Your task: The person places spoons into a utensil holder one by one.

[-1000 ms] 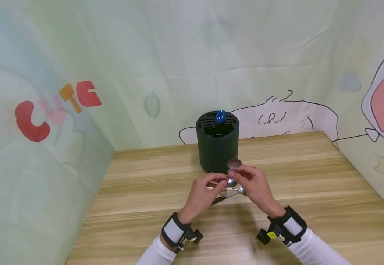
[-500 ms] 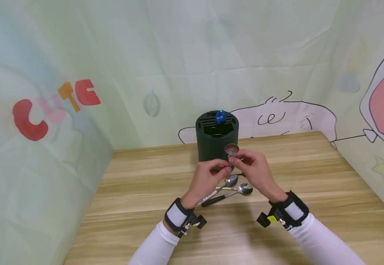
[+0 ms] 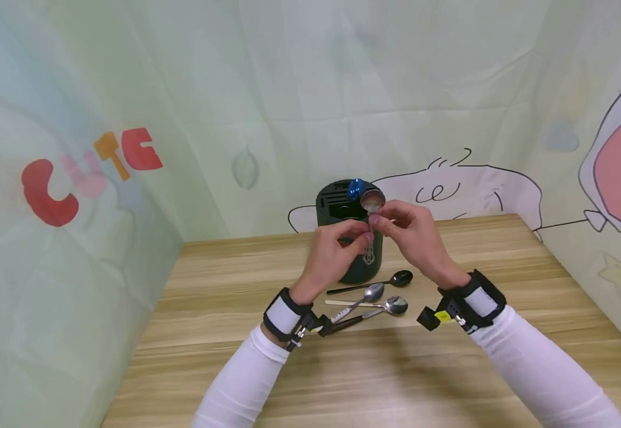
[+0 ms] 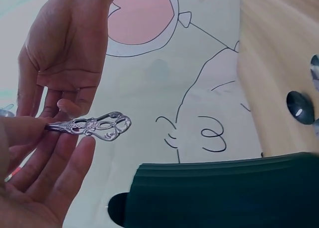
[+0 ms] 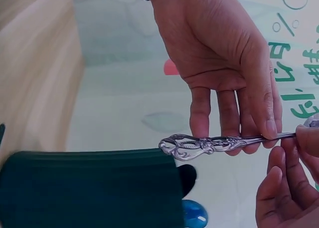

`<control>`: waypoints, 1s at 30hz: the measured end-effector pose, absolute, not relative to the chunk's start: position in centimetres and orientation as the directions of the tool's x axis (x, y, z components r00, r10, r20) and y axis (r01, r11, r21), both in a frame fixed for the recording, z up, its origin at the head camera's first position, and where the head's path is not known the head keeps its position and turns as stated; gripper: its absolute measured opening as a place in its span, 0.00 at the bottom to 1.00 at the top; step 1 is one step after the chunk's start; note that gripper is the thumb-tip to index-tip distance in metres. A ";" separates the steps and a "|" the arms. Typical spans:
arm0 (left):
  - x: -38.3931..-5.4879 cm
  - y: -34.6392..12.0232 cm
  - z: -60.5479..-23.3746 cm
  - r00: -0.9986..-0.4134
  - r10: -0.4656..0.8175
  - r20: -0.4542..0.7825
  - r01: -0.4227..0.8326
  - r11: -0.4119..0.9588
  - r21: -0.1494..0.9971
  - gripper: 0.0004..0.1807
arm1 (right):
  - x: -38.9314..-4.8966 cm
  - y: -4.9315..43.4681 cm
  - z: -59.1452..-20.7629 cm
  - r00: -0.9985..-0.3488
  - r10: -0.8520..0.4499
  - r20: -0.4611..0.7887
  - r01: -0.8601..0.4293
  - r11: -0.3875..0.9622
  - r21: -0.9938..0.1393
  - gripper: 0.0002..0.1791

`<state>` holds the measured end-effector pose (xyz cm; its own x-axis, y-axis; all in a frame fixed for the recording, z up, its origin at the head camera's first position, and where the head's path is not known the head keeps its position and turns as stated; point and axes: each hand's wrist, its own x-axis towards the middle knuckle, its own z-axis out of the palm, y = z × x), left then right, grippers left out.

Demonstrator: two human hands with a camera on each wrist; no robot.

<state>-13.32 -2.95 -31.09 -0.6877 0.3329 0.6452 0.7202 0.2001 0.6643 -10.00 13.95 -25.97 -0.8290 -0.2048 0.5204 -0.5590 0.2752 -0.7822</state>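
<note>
A metal spoon with an openwork ornate handle (image 5: 192, 145) is held upright between both hands, bowl (image 3: 372, 201) up, in front of the holder's rim. My left hand (image 3: 337, 252) pinches the handle's middle between thumb and fingers. Just above it, my right hand (image 3: 412, 235) pinches the neck below the bowl. Behind them stands a dark green cylindrical utensil holder (image 3: 361, 270) with a slotted black top. One blue spoon (image 3: 357, 189) sticks up from that top. The ornate handle end hangs before the holder's front wall, apart from the wall in both wrist views.
Several spoons lie crossed on the wooden table (image 3: 225, 297) before the holder: a black spoon (image 3: 401, 278), a spoon with a patterned pale handle (image 3: 373, 292), and others with cream and black handles (image 3: 348, 323). Printed cloth walls (image 3: 267, 89) enclose the table's back and sides.
Both hands have lifted the ornate spoon up and away from the pile, to the height of the holder's top. The spoons lying on the table have come into fuller view.
</note>
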 end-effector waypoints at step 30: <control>-18.4 -3.0 -24.6 -0.699 0.297 0.650 0.712 0.209 0.670 0.08 | -17.8 14.6 -22.2 -0.802 -0.194 0.566 -0.590 0.104 -0.801 0.10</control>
